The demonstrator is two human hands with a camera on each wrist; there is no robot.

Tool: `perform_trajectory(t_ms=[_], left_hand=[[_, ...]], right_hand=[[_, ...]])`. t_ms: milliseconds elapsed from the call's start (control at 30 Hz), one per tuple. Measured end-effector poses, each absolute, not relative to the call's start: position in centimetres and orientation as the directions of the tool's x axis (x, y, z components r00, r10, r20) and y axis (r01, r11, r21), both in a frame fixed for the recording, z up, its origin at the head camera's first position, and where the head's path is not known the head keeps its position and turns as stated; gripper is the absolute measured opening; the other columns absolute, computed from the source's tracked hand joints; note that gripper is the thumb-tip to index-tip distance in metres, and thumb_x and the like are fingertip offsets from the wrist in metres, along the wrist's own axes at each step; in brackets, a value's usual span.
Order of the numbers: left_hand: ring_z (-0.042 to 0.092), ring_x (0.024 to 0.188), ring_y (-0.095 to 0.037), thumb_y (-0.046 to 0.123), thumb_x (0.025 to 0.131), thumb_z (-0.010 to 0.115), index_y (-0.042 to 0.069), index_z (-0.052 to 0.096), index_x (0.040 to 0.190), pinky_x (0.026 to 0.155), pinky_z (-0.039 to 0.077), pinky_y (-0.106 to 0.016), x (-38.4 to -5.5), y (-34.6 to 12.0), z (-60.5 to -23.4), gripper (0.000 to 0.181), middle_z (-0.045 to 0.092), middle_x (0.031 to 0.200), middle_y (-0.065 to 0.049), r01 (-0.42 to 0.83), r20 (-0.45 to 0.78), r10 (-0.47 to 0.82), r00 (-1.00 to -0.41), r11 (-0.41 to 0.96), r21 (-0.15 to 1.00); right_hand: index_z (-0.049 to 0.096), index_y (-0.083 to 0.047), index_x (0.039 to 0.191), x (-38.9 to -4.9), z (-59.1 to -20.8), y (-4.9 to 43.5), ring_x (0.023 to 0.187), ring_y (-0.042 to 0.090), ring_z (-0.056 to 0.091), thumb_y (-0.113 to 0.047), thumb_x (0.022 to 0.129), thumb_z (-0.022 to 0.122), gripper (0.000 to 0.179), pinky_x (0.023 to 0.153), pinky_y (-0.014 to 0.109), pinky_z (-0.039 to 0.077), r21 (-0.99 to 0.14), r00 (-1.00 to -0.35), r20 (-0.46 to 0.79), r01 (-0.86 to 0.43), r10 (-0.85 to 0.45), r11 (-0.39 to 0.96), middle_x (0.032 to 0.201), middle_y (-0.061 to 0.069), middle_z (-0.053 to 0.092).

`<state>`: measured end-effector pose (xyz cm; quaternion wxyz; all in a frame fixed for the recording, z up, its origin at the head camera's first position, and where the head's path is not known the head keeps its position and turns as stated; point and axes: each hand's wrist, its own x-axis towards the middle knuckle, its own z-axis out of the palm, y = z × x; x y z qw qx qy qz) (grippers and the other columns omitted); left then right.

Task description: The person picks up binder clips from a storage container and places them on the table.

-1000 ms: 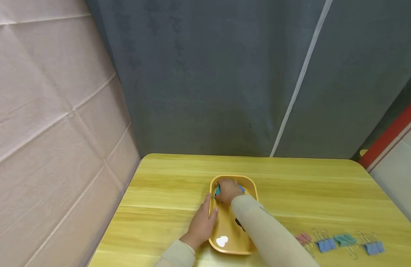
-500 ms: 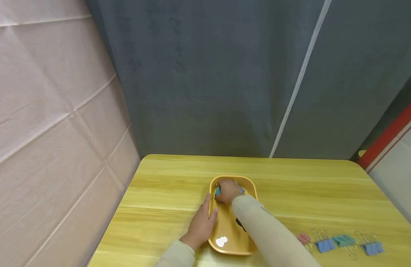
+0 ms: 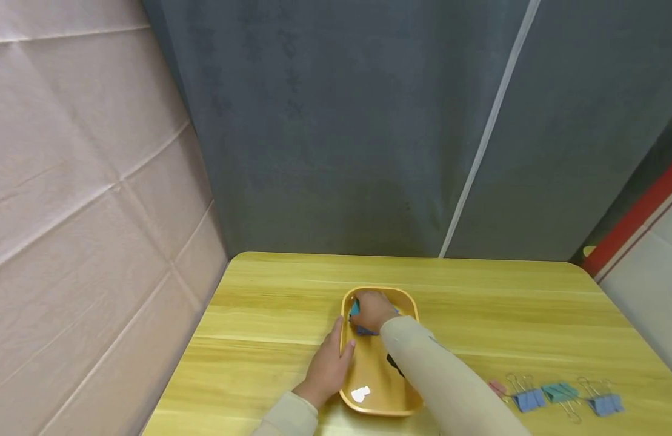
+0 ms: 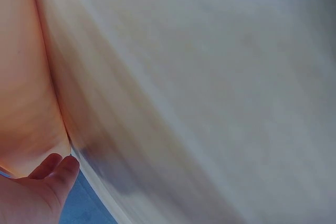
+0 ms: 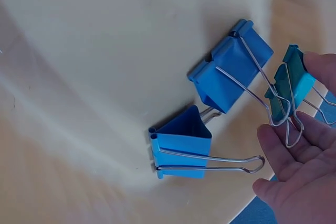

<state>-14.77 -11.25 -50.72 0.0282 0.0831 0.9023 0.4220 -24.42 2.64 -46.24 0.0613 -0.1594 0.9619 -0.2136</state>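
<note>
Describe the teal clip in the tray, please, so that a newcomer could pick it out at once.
On the yellow table, find the orange tray, then the right hand inside its far end. The teal clip is held in that hand; the two blue clips beside it differ in colour, and the other teal clip lies outside the tray, to the right.

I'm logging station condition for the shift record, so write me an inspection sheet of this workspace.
Surface: yellowish wood-grain table.
Job's things: orange tray; in it, two blue clips and a teal clip. Four more clips lie on the table at right.
Clutter: dark item beside the right sleeve, too unclear to name.
Grippers: left hand rests at the tray's left rim; right hand pinches the teal clip.
Cables: nothing seen.
Surroundings: dark grey backdrop, pale sheeting left.
</note>
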Motion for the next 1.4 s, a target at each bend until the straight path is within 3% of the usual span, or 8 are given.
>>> perform_trajectory(t_ms=[233,500,700,867,1033,1400], left_hand=[[0.040,0.131,-0.046,0.036,0.104,0.039,0.004,0.017,0.154,0.107,0.034,-0.060,-14.8,-11.2,-50.8,0.063,0.039,0.146,-0.028,0.115,0.010,0.169,-0.986,0.627,0.770],[0.042,0.130,-0.046,0.036,0.104,0.040,0.004,0.019,0.153,0.107,0.035,-0.059,-15.1,-11.2,-50.8,0.063,0.040,0.144,-0.029,0.123,0.026,0.161,-0.987,0.627,0.770],[0.042,0.130,-0.046,0.035,0.104,0.041,0.004,0.019,0.153,0.107,0.035,-0.059,-15.1,-11.1,-50.8,0.063,0.040,0.144,-0.029,0.117,0.023,0.157,-0.987,0.627,0.770],[0.042,0.130,-0.045,0.035,0.104,0.041,0.005,0.019,0.153,0.108,0.035,-0.059,-15.3,-11.2,-50.8,0.062,0.041,0.144,-0.028,0.106,0.017,0.144,-0.989,0.634,0.766],[0.042,0.131,-0.045,0.035,0.103,0.042,0.004,0.020,0.153,0.108,0.034,-0.058,-15.5,-11.1,-51.0,0.063,0.041,0.144,-0.028,0.108,0.025,0.137,-0.990,0.641,0.760],[0.042,0.130,-0.046,0.035,0.103,0.041,0.004,0.020,0.153,0.108,0.034,-0.060,-15.5,-11.0,-50.9,0.062,0.041,0.145,-0.028,0.111,0.025,0.143,-0.989,0.638,0.762]], right_hand=[[0.061,-0.004,0.122,-24.4,-45.9,2.8,0.095,0.022,0.061,-0.022,0.082,0.077,0.047,0.087,0.039,0.053,-0.455,-0.942,-0.048,-0.275,-0.332,0.847,0.112,0.009,0.066],[0.059,0.001,0.125,-24.4,-45.6,3.3,0.081,0.016,0.056,-0.020,0.082,0.077,0.051,0.077,0.033,0.054,-0.527,-0.944,-0.038,-0.259,-0.328,0.809,0.110,0.011,0.062],[0.057,0.004,0.127,-24.2,-45.0,4.0,0.075,0.014,0.054,-0.019,0.083,0.076,0.054,0.072,0.030,0.052,-0.571,-0.945,-0.034,-0.248,-0.324,0.783,0.120,0.015,0.059],[0.057,0.005,0.127,-24.1,-44.5,4.5,0.079,0.017,0.058,-0.017,0.082,0.075,0.053,0.080,0.034,0.054,-0.571,-0.942,-0.014,-0.267,-0.334,0.777,0.122,0.017,0.060],[0.058,0.006,0.125,-23.9,-44.2,4.9,0.103,0.028,0.062,-0.018,0.082,0.077,0.053,0.093,0.041,0.053,-0.521,-0.937,0.053,-0.321,-0.346,0.790,0.125,0.019,0.060],[0.058,0.004,0.127,-22.4,-42.8,5.7,0.117,0.035,0.057,-0.021,0.081,0.078,0.057,0.101,0.046,0.048,-0.530,-0.934,0.117,-0.345,-0.336,0.774,0.129,0.019,0.059]])
